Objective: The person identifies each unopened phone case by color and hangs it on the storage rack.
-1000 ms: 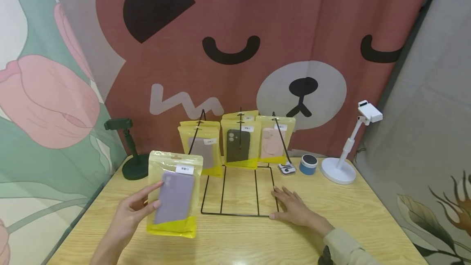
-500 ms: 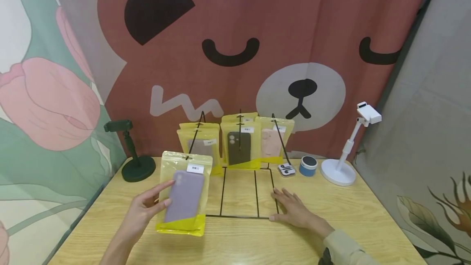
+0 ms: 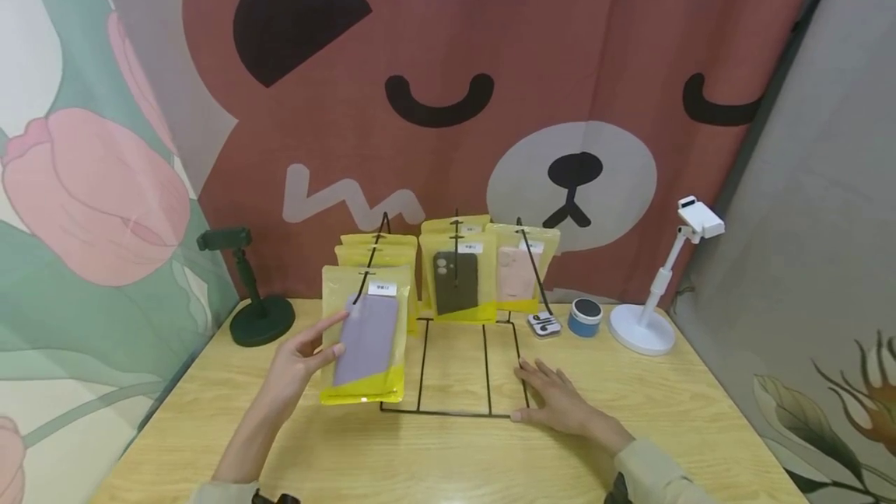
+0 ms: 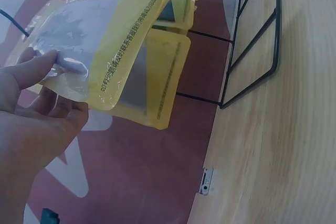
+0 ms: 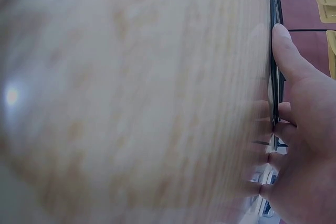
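Note:
A yellow-edged clear bag with a purple phone case [image 3: 367, 342] hangs tilted at the left front of the wire display rack [image 3: 488, 379]. My left hand [image 3: 297, 364] pinches this bag by its left edge, thumb in front. The rack's left hook [image 3: 360, 286] appears to pass through the slot at the bag's top, its tip showing in front. In the left wrist view, the left hand [image 4: 39, 103] holds the bag [image 4: 94, 35] with the wire tip poking out past it. My right hand [image 3: 556, 397] rests on the rack base's right front corner, fingers spread.
Behind are more bags on the left hook, a bag with a black case [image 3: 456, 286] on the middle one and a pink case [image 3: 516, 274] on the right. Boxed earphones [image 3: 544, 324], a blue jar [image 3: 585, 317], a white stand [image 3: 642, 327] and a dark green stand [image 3: 262, 323] stand around.
My left hand has moved right, up and toward the rack with the bag, and the hook's tip now shows in front of the bag. The right hand has stayed on the rack base.

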A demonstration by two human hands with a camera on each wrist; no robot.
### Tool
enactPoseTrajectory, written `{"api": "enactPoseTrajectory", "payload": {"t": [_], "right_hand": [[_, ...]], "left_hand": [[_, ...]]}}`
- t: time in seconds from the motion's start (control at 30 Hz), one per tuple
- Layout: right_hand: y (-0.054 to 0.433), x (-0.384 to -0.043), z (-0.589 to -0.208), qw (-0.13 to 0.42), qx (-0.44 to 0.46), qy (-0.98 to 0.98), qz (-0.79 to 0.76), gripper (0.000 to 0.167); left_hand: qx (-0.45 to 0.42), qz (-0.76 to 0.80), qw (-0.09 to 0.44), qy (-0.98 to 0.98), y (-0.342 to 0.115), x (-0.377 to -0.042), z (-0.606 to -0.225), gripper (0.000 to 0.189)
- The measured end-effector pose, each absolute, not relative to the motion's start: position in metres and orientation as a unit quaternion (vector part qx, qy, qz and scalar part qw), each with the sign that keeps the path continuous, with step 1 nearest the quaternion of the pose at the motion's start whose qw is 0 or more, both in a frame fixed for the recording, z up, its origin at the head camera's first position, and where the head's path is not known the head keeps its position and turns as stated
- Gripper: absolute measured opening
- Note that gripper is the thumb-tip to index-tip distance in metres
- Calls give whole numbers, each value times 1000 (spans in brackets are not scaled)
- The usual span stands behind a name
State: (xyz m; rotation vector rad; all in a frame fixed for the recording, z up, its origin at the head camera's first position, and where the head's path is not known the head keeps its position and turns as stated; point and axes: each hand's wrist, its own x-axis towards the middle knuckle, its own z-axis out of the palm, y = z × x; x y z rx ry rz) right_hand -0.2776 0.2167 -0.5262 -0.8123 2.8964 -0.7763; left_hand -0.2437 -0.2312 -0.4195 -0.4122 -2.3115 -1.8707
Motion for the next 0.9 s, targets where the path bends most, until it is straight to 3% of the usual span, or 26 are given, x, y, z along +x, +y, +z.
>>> {"api": "enactPoseTrajectory", "payload": {"t": [0.43,0.67,0.9], "right_hand": [[214,-279,-525,14,-270,930,-248,83],[212,-283,-525,20,-270,930,-250,84],[211,-284,-529,26,-271,928,-255,85]], "left_hand": [[-143,-626,93,-761,-227,-268,-415,51],[-151,-604,85,-778,-236,-266,-418,45],[-184,-567,109,-795,-255,-255,-426,37]]}}
